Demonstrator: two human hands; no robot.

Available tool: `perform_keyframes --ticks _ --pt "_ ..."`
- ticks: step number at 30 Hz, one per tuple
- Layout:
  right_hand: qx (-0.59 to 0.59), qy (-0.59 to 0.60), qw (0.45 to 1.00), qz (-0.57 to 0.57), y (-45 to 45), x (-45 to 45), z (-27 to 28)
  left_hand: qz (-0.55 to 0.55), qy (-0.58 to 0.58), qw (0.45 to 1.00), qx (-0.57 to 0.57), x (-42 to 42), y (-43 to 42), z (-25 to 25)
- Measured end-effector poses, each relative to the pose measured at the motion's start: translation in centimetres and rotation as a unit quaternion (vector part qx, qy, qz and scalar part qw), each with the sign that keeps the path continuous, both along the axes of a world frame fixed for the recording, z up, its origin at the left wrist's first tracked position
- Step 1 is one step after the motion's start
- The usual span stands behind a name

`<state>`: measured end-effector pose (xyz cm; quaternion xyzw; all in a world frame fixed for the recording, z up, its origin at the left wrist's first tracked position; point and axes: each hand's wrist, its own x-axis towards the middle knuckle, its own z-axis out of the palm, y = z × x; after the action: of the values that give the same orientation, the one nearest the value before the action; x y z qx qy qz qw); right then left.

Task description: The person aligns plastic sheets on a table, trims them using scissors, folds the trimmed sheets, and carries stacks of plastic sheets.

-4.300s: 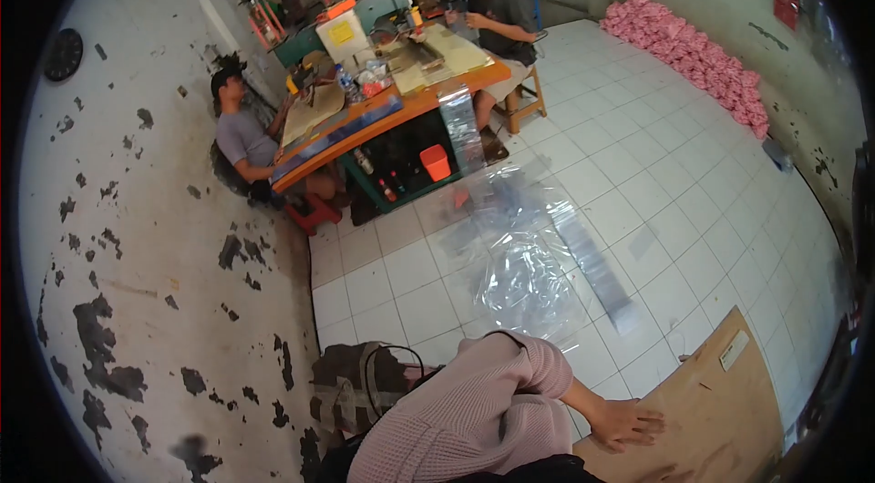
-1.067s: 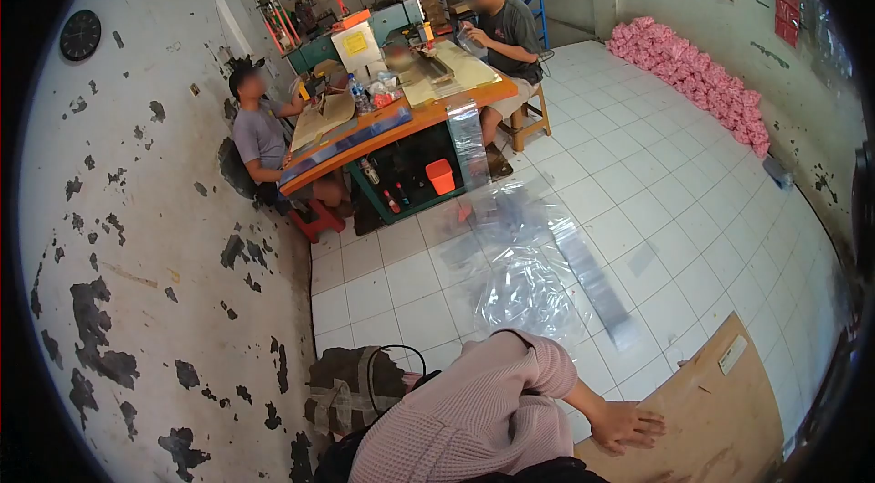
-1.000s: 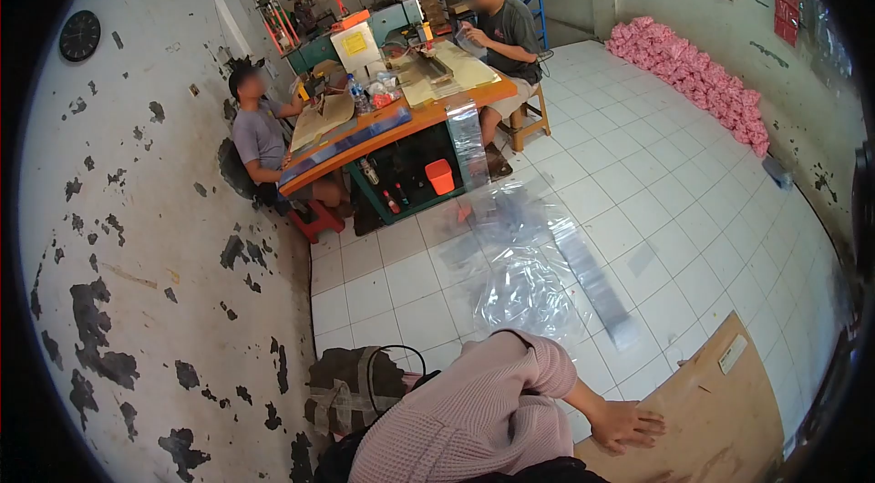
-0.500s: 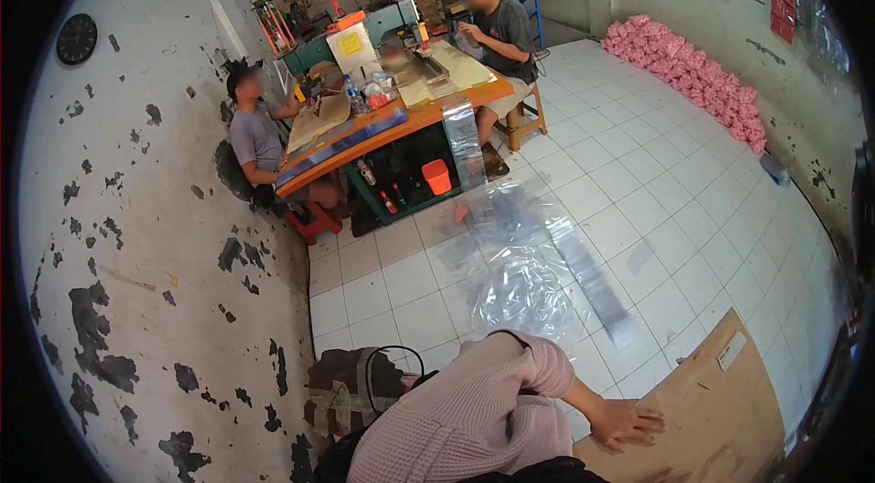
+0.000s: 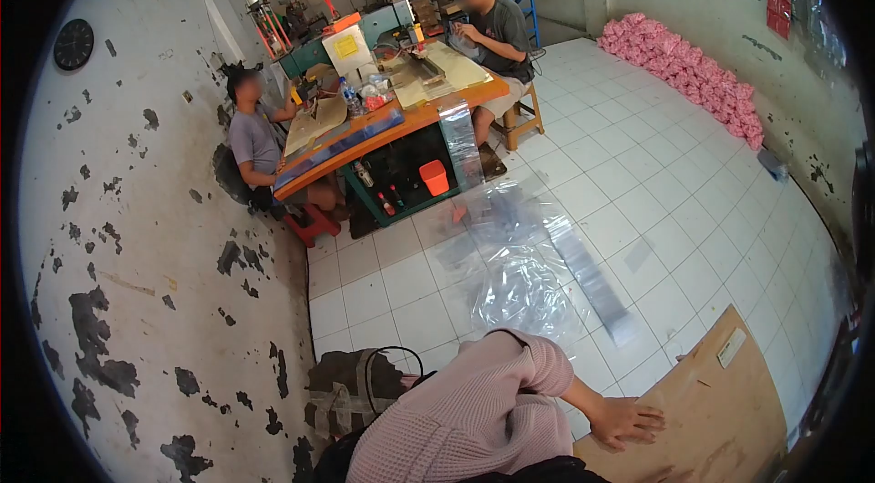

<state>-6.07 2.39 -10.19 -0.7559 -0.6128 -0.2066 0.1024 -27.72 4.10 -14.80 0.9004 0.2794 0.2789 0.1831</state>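
Note:
My left hand (image 5: pixel 627 422) lies palm down on a brown board (image 5: pixel 729 392) at the bottom right. Its fingers are spread and it holds nothing. A pale pink knit sleeve (image 5: pixel 456 410) covers the arm down to the forearm. The board has a small whitish label near its upper corner and some darker marks near the bottom edge. My right hand cannot be made out in the picture. Clear plastic sheets (image 5: pixel 519 292) lie on the tiled floor beyond my arm, beside a long folded plastic strip (image 5: pixel 591 278).
Two people sit at an orange-edged worktable (image 5: pixel 365 148) with machines on it, one at the left (image 5: pixel 253 138), one at the right (image 5: pixel 497 32). A red bin (image 5: pixel 434 178) stands beneath. Pink bundles (image 5: pixel 679 73) line the right wall. A dark taped bundle (image 5: pixel 355 383) sits beside my arm.
The view has tilted and shifted slightly. Since the earliest frame, the left person's arm has come up toward the machine. My left hand stays on the board in the same place.

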Motion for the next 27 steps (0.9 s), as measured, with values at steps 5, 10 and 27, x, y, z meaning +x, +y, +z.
perform_keyframes --ticks 5,10,27 --pt "-0.005 -0.003 1.000 -0.003 0.1 0.3 -0.3 -0.003 0.005 1.000 -0.016 -0.1 -0.1 0.4" --pt "-0.010 -0.007 1.000 -0.005 -0.1 -0.1 0.2 0.007 -0.021 0.999 0.047 0.3 0.2 -0.9" --pt "-0.023 -0.018 1.000 -0.010 0.0 0.0 -0.1 0.004 0.011 1.000 -0.023 -0.2 -0.2 0.7"
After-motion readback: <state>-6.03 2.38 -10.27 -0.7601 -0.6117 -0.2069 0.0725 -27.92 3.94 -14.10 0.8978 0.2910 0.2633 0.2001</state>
